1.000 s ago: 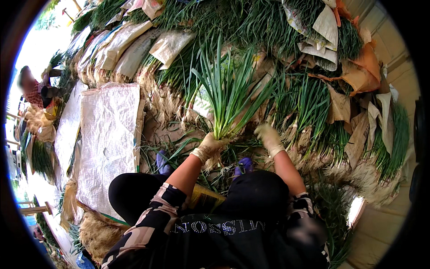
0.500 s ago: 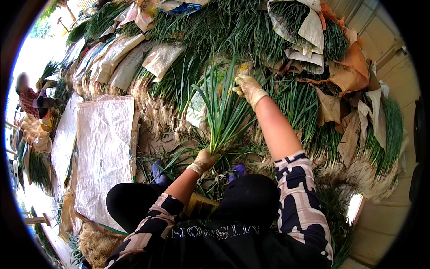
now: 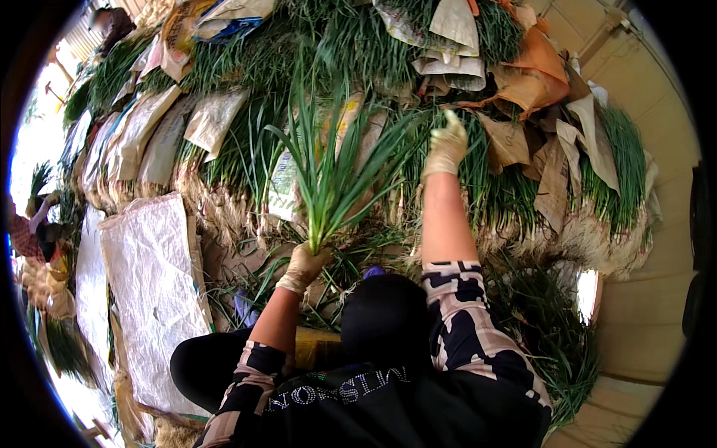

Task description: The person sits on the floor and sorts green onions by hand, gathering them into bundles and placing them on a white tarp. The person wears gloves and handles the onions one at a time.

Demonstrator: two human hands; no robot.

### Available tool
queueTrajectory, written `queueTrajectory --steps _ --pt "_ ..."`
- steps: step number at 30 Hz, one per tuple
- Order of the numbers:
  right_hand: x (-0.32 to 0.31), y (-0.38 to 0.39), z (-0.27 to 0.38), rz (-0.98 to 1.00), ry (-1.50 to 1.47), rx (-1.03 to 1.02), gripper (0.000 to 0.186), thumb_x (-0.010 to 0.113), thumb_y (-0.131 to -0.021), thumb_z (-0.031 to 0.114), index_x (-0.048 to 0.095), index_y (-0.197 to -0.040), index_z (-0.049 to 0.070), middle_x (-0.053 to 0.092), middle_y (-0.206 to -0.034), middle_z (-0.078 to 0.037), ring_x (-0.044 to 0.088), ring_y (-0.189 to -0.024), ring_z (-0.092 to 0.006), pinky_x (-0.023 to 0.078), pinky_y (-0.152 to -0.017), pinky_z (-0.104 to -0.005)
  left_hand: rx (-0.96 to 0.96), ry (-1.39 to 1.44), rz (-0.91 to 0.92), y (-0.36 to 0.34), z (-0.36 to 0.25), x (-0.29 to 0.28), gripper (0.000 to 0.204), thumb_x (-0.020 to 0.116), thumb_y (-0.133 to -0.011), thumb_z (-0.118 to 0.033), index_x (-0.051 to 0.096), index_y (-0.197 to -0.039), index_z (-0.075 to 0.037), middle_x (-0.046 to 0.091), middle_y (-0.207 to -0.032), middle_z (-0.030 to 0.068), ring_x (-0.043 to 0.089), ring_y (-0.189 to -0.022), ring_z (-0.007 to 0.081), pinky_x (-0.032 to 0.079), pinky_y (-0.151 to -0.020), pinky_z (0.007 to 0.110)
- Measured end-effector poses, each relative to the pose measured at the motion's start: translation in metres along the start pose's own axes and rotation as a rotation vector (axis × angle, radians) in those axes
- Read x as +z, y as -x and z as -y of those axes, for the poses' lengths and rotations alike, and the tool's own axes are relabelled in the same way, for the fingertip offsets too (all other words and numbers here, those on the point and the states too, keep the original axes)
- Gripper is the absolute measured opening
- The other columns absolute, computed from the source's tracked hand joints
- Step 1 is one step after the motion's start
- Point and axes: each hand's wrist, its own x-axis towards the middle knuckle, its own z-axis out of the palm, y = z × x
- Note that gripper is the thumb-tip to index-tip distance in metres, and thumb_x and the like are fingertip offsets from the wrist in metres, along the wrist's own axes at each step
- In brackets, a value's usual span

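My left hand (image 3: 304, 268), in a pale work glove, is closed around the base of a bunch of green onions (image 3: 323, 179). Their long leaves fan upward and away from me, and the fist hides their root ends. Further out on the right, my gloved right hand (image 3: 447, 143) is raised in front of the stacked onions, apart from the held bunch. Its fingers look curled, with one pointing up; whether anything thin is between them is hidden.
Rows of green onions (image 3: 515, 201) with pale roots are piled ahead, partly covered by sacks (image 3: 142, 134) and an orange sheet (image 3: 536, 75). A white woven sack (image 3: 153, 269) lies at left. Loose leaves (image 3: 351, 265) litter the ground before my knees. Another person (image 3: 33, 239) is at far left.
The view has swung to the right. My left hand still grips the green onions, whose leaves have spread wider. My right hand has turned more upright and stands further from the bunch.
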Motion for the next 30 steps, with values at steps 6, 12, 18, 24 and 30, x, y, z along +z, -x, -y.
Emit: queueTrajectory --steps 6,12,18,24,30 --pt "-0.129 0.096 -0.025 0.768 0.832 0.443 0.043 0.046 -0.086 0.037 0.048 -0.115 0.004 0.056 -0.103 -0.017 0.054 -0.087 -0.0274 0.042 -0.087 -0.0388 -0.078 0.448 0.016 -0.003 -0.039 -0.009 0.021 0.064 -0.077 -0.011 0.060 -0.094 -0.001 0.061 -0.070 0.0027 0.054 -0.057 0.0099 0.042 -0.050 0.021" --pt "-0.176 0.097 -0.024 0.494 0.885 0.415 0.038 0.048 -0.086 0.037 0.057 -0.102 0.004 0.059 -0.077 -0.006 0.056 -0.061 -0.0106 0.046 -0.056 -0.0213 -0.129 1.078 0.148 -0.014 -0.023 -0.021 0.027 0.055 -0.082 -0.014 0.052 -0.103 0.003 0.055 -0.075 0.0063 0.053 -0.067 0.0165 0.047 -0.063 0.028" --pt "-0.153 -0.032 -0.028 0.057 0.925 0.383 0.033 0.056 -0.082 0.024 0.052 -0.109 0.005 0.054 -0.111 -0.013 0.052 -0.100 -0.0236 0.037 -0.093 -0.0363 -0.153 1.255 0.234 -0.033 0.012 -0.005 0.033 0.051 -0.085 -0.019 0.049 -0.109 0.003 0.051 -0.073 0.0078 0.053 -0.075 0.0217 0.047 -0.075 0.039" --pt "-0.191 0.000 0.008 0.144 0.914 0.369 0.035 0.058 -0.079 0.029 0.052 -0.106 0.005 0.057 -0.097 -0.008 0.053 -0.086 -0.0201 0.042 -0.085 -0.0371 -0.179 1.323 0.262 -0.037 -0.002 0.015 0.019 0.053 -0.083 -0.023 0.058 -0.087 -0.005 0.060 -0.093 0.0124 0.052 -0.100 0.0331 0.034 -0.087 0.063" --pt "-0.286 0.111 -0.067 1.461 1.467 0.371 0.035 0.049 -0.083 0.035 0.054 -0.098 0.004 0.057 -0.098 -0.014 0.055 -0.089 -0.0204 0.045 -0.078 -0.0312 -0.135 1.362 0.338 -0.055 0.026 0.026 0.019 0.052 -0.082 -0.016 0.055 -0.098 -0.006 0.059 -0.084 0.0089 0.055 -0.095 0.0323 0.043 -0.082 0.057"
